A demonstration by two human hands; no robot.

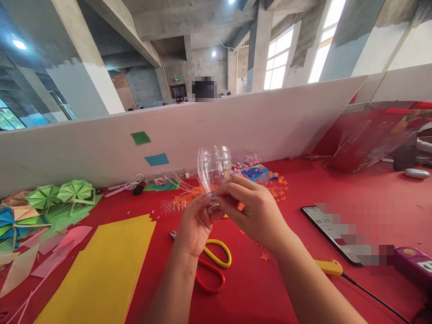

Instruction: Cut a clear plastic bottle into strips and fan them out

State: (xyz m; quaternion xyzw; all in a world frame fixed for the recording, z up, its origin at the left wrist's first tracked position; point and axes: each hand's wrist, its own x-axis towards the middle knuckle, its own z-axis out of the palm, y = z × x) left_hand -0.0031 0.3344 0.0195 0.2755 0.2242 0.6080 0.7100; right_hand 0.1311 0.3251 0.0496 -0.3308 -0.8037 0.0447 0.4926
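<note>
Both hands are raised over the red table (256, 288), pinching the base of a clear cut plastic bottle piece (213, 169) whose strips curve up into a bulb shape. My left hand (195, 225) grips it from below with closed fingers. My right hand (254, 211) pinches the same base from the right, thumb and fingers pressed together. Under my hands lie scissors (213, 261) with one yellow and one red handle.
Yellow paper sheets (101, 270) and pink strips lie at the left, with green folded paper fans (60, 193) behind. Small paper stars (275, 182) are scattered beyond the bottle. A phone (332, 227) and a yellow-handled tool (329, 266) sit at the right. A white partition (216, 126) backs the table.
</note>
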